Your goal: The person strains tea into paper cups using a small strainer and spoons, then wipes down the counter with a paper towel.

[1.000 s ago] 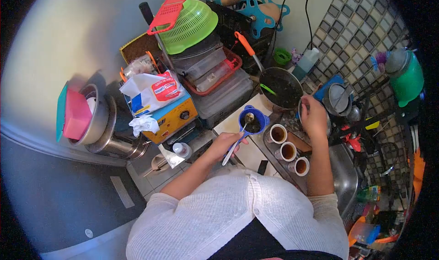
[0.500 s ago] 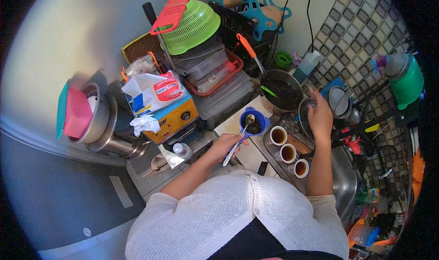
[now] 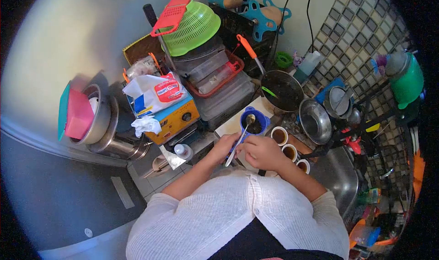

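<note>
A blue strainer with dark wet bits inside is held over the counter. My left hand is closed around its handle. A metal spoon rests with its bowl in the strainer and its handle slanting back between my hands. Curled beside that handle, my right hand touches or nearly touches it; what its fingertips grip is hidden. To the right, a row of white cups holds brown liquid: a far cup, a middle cup and a near cup, the last two partly covered by my right wrist.
Behind the strainer stands a dark pan with an orange handle. A metal bowl lies right of the cups, beside the sink. Stacked plastic containers and a yellow-blue appliance fill the left. A bottle stands below.
My right hand has moved left and down from the metal bowl to the spoon and strainer handle. The metal bowl is now uncovered. My left hand and the strainer stay almost in place.
</note>
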Available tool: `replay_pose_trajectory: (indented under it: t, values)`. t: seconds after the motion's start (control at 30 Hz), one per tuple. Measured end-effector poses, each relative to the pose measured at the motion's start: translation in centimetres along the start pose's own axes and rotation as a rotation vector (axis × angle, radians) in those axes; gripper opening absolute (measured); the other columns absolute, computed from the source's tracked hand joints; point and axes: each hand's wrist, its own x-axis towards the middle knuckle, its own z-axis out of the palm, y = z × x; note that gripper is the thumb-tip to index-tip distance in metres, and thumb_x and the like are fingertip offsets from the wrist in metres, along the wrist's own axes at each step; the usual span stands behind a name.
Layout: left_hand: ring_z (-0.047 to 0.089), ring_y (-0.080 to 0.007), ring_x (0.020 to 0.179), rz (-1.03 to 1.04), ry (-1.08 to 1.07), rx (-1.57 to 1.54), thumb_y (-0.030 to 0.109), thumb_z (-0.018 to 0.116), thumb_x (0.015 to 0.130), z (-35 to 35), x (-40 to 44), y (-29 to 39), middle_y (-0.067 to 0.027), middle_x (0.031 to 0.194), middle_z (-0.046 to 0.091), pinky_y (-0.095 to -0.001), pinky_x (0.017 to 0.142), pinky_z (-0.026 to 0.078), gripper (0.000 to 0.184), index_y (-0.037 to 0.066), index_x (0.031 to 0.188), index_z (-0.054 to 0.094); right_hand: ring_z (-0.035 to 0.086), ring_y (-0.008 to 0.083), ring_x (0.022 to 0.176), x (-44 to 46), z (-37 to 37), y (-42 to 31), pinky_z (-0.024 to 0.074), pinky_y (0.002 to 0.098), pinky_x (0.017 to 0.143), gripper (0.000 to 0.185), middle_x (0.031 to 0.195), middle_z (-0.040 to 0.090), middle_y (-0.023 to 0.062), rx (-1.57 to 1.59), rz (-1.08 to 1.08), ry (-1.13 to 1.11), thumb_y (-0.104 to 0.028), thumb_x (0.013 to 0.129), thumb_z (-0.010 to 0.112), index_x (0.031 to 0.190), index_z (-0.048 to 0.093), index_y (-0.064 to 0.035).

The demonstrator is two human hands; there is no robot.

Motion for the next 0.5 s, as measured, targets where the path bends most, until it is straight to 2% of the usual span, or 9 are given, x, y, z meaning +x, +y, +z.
replay_pose_trajectory:
  t: [0.1, 0.2, 0.4, 0.5]
  values:
    - [0.052, -0.0112, 0.046, 0.091, -0.041, -0.009, 0.034, 0.042, 0.094, -0.1, -0.5, 0.1, -0.0032, 0.063, 0.056, -0.0240, 0.042, 0.041, 0.037, 0.004, 0.086, 0.062, 0.061, 0.0253, 0.074, 0.4, -0.3, -0.3, 0.0493, 0.0360, 0.060, 0.021, 0.092, 0.057, 0.0058, -0.039, 0.011, 0.071, -0.009, 0.070, 0.064, 0.090, 0.064, -0.0137]
    - [0.053, -0.0117, 0.047, 0.055, 0.012, 0.002, 0.029, 0.041, 0.093, -0.2, -0.2, -0.4, -0.0046, 0.062, 0.057, -0.0251, 0.042, 0.041, 0.034, 0.003, 0.086, 0.061, 0.061, 0.0261, 0.076, 0.2, 0.6, 0.1, 0.0495, 0.0370, 0.062, 0.020, 0.093, 0.058, 0.0060, -0.042, -0.004, 0.034, -0.007, 0.070, 0.063, 0.090, 0.063, -0.0133]
    - [0.054, -0.0125, 0.047, 0.023, 0.060, 0.026, 0.032, 0.046, 0.092, 0.1, -0.6, 0.0, -0.0056, 0.061, 0.057, -0.0247, 0.040, 0.042, 0.035, 0.002, 0.083, 0.060, 0.060, 0.0272, 0.079, -0.3, 1.5, 0.7, 0.0488, 0.0369, 0.068, 0.020, 0.098, 0.061, 0.0072, -0.062, -0.137, 0.145, -0.006, 0.072, 0.062, 0.092, 0.061, -0.0108]
    - [0.054, -0.0131, 0.045, 0.051, 0.037, 0.014, 0.032, 0.047, 0.092, -0.2, -0.2, -0.5, -0.0054, 0.060, 0.057, -0.0247, 0.039, 0.043, 0.035, 0.002, 0.081, 0.060, 0.061, 0.0264, 0.081, -0.2, 1.2, 0.5, 0.0488, 0.0362, 0.070, 0.020, 0.099, 0.062, 0.0075, -0.086, -0.132, 0.094, -0.006, 0.073, 0.061, 0.092, 0.062, -0.0093]
